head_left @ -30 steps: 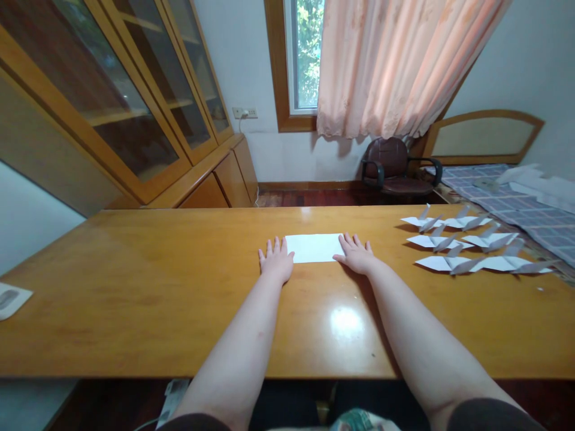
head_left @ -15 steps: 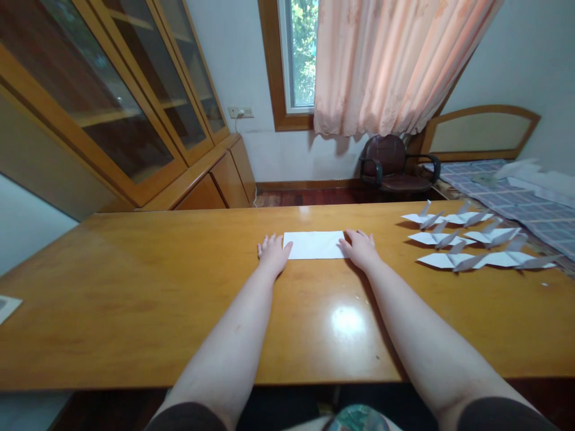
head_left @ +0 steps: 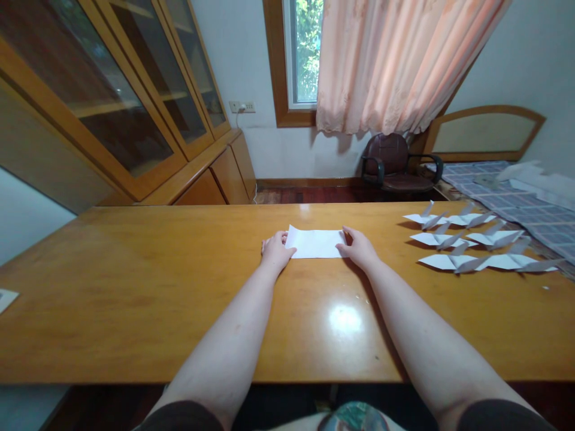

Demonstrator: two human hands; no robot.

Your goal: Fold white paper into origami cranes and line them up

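Note:
A folded white sheet of paper (head_left: 315,243) lies on the wooden table (head_left: 135,281), straight ahead of me. My left hand (head_left: 275,251) pinches its left edge, fingers curled, and the far left corner is lifted a little. My right hand (head_left: 359,246) grips the right edge in the same way, thumb on top of the paper.
Several folded white paper cranes (head_left: 458,239) stand in rows at the table's right. A slip of paper (head_left: 5,298) lies at the far left edge. Beyond the table are a dark armchair (head_left: 395,167), a glass-fronted cabinet (head_left: 121,108), a curtained window and a bed (head_left: 516,191).
Both hands went from lying flat beside the paper to curling onto its side edges. The paper's far left corner has lifted off the table.

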